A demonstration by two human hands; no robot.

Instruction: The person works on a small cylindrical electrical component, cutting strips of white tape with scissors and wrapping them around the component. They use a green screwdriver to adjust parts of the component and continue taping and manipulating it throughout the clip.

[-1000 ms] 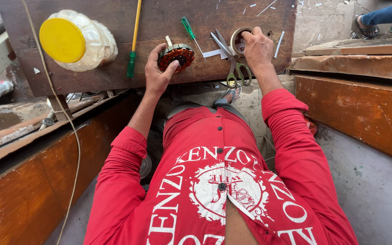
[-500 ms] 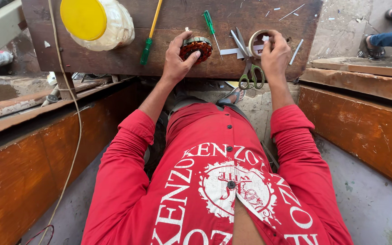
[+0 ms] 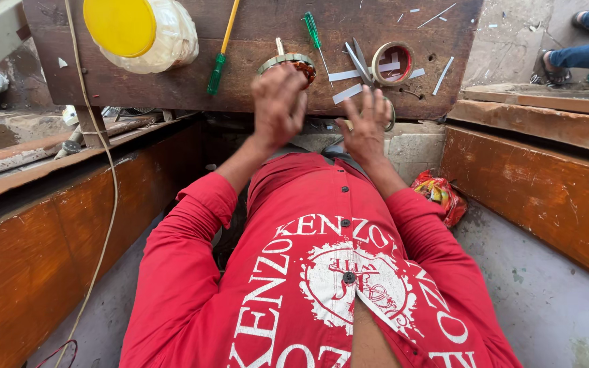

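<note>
Our left hand (image 3: 277, 102) cups the round copper-wound coil (image 3: 293, 66) on the worktop (image 3: 172, 88), steadying it. Our right hand (image 3: 366, 126) hovers blurred, fingers spread wide and empty, near the scissors (image 3: 359, 63) and tape roll (image 3: 393, 63).

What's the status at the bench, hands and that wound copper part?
Left hand blurred, over wound coil part. Right hand open, empty, beside scissors and tape roll. Nothing blocking.

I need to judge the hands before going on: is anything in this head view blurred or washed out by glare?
Head view: both hands are smeared by motion blur, the left hand most, the right hand less so. The wooden bench, yellow-lidded jar, green screwdriver and tape roll are sharp. Light is even daylight, with no strong glare; straight edges bow slightly toward the corners.
</note>
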